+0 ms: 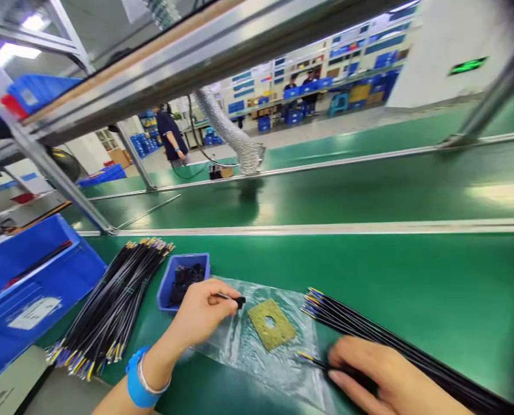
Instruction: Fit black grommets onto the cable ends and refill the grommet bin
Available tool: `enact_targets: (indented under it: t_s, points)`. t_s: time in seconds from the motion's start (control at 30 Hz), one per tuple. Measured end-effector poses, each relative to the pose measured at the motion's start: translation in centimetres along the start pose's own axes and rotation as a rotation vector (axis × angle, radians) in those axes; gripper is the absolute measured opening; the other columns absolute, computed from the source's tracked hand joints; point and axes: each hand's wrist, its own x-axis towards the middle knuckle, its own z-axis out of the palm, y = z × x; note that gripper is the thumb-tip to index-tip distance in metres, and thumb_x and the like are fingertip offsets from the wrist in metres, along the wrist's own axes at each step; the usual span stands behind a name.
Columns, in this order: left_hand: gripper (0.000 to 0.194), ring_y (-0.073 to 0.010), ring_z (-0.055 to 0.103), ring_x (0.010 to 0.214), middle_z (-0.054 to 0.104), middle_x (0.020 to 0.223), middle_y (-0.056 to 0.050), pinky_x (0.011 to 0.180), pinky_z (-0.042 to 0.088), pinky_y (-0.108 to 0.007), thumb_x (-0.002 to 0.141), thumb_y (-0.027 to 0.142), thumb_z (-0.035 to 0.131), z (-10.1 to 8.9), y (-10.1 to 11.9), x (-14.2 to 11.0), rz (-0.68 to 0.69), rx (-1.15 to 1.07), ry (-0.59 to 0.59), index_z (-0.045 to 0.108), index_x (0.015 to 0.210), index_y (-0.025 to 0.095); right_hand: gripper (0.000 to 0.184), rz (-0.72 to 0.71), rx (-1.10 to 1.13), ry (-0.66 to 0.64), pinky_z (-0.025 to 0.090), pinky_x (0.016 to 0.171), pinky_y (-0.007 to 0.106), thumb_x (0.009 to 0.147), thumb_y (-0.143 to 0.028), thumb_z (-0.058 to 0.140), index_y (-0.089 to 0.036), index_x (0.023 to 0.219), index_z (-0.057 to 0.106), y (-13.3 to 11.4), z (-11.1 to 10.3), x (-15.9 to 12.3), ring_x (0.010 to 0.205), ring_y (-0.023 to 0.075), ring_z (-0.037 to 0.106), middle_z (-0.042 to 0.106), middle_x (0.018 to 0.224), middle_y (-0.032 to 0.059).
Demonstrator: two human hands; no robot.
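**Both hands on black wires at a green bench**

Seen from the head camera, the left hand (203,314) has its fingers closed narrow around a small black piece (240,301), pinched between thumb and fingertips; the piece sticks out just past the fingertips, over a clear plastic sheet (244,346) spread on the green table (412,276). A blue wristband (135,383) and a thin metal bangle circle that wrist.

Just behind the left fingers sits a small blue tray (167,287) with dark little parts inside. Further out on the left side of that hand lies a thick bundle of black wires (110,305), its coloured ends fanned at both tips, and beyond it a large blue bin (32,288).

Between the two hands, close ahead of the left fingertips, a yellow sponge (271,324) with a round hole lies flat on the plastic sheet.

The right hand (386,377) is blurred; its fingers are curled down onto a single black wire (315,361), whose yellow and blue tip pokes out just beyond the fingertips toward the sponge. Whether the grip is tight I cannot tell. Touching the far side of that hand, a second bundle of wires (369,325) runs along the table.

Well beyond the hands, a ribbed silver hose (235,135) hangs over the far belt, and a person in dark clothes (170,135) stands in the background.
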Motion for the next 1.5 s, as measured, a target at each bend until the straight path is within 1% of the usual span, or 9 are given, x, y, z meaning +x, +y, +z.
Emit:
enact_targets:
  t_s: [0.07,0.23,0.33,0.47,0.57,0.63,0.77,1.3,1.5]
  points:
    - [0.015,-0.0175,0.067,0.074,0.072,0.087,-0.007,0.067,0.054,-0.029,0.078,0.016,0.063,2.4,0.5,0.0,0.114,0.086,-0.064,0.074,0.089,0.017,0.025,0.025,-0.01,-0.022,0.051,0.061,0.028,0.096,-0.029,0.04,-0.021,0.082,0.059,-0.8,-0.7,0.3,0.066,0.0164,0.059,0.062,0.074,0.0037]
    - [0.023,-0.0206,0.061,0.075,0.071,0.084,-0.006,0.069,0.049,-0.034,0.085,0.011,0.053,7.0,0.8,-0.1,0.579,0.617,-0.024,0.067,0.102,0.018,0.02,0.022,0.005,0.035,0.049,0.063,0.03,0.095,-0.026,0.042,-0.02,0.085,0.057,-1.0,-0.9,0.3,0.068,0.0172,0.057,0.062,0.076,0.0038]
    - [0.029,-0.0221,0.058,0.072,0.068,0.081,-0.006,0.064,0.046,-0.034,0.085,0.007,0.047,8.0,0.8,-0.3,0.634,0.796,-0.08,0.061,0.108,0.018,0.013,-0.025,0.056,0.157,0.05,0.067,0.028,0.094,-0.022,0.045,-0.019,0.092,0.058,-0.9,-0.9,0.2,0.073,0.0154,0.059,0.064,0.082,0.0034]
    - [0.032,-0.0218,0.059,0.075,0.068,0.081,-0.004,0.068,0.046,-0.035,0.079,0.007,0.05,8.0,1.3,-0.1,0.447,0.586,-0.111,0.056,0.108,0.019,0.013,-0.084,0.084,0.368,0.049,0.072,0.024,0.093,-0.016,0.047,-0.019,0.102,0.057,-1.1,-1.3,0.1,0.078,0.0133,0.061,0.066,0.088,0.0036]
    - [0.019,-0.016,0.059,0.068,0.064,0.075,0.0,0.065,0.047,-0.029,0.08,0.018,0.058,8.4,2.2,0.3,0.107,0.078,-0.054,0.051,0.098,0.02,0.011,-0.118,0.09,0.462,0.047,0.064,0.024,0.092,-0.015,0.048,-0.018,0.097,0.058,-1.4,-1.3,0.1,0.068,0.0124,0.057,0.063,0.078,0.0016]
    - [0.022,-0.0132,0.061,0.066,0.058,0.072,0.003,0.064,0.05,-0.026,0.079,0.029,0.064,9.0,2.6,0.5,-0.056,-0.267,-0.021,0.048,0.092,0.02,0.011,-0.134,0.095,0.494,0.043,0.058,0.024,0.092,-0.016,0.048,-0.018,0.092,0.059,-1.6,-1.3,0.2,0.06,0.0118,0.053,0.06,0.07,0.0002]
    - [0.04,-0.0176,0.068,0.081,0.051,0.074,0.004,0.072,0.055,-0.028,0.073,0.045,0.076,10.2,2.8,0.3,-0.143,-0.634,-0.012,0.048,0.087,0.02,0.015,-0.116,0.123,0.527,0.041,0.056,0.023,0.093,-0.017,0.048,-0.017,0.089,0.062,-1.7,-1.4,0.4,0.058,0.0108,0.052,0.06,0.067,0.0003]
    - [0.043,-0.0175,0.069,0.081,0.053,0.074,0.004,0.073,0.058,-0.027,0.065,0.042,0.085,10.9,3.5,-0.8,-0.214,-0.789,-0.001,0.054,0.082,0.018,0.017,-0.059,0.109,0.505,0.04,0.054,0.022,0.094,-0.017,0.048,-0.017,0.086,0.063,-1.7,-1.5,0.6,0.056,0.0103,0.051,0.059,0.065,-0.0002]
    - [0.045,-0.0092,0.066,0.066,0.055,0.074,0.005,0.071,0.054,-0.022,0.06,0.035,0.089,10.6,3.2,-1.1,-0.229,-0.79,-0.038,0.059,0.089,0.02,0.014,-0.098,0.0,0.594,0.038,0.051,0.023,0.093,-0.014,0.048,-0.017,0.087,0.061,-2.0,-1.4,0.6,0.052,0.01,0.048,0.056,0.062,-0.0019]
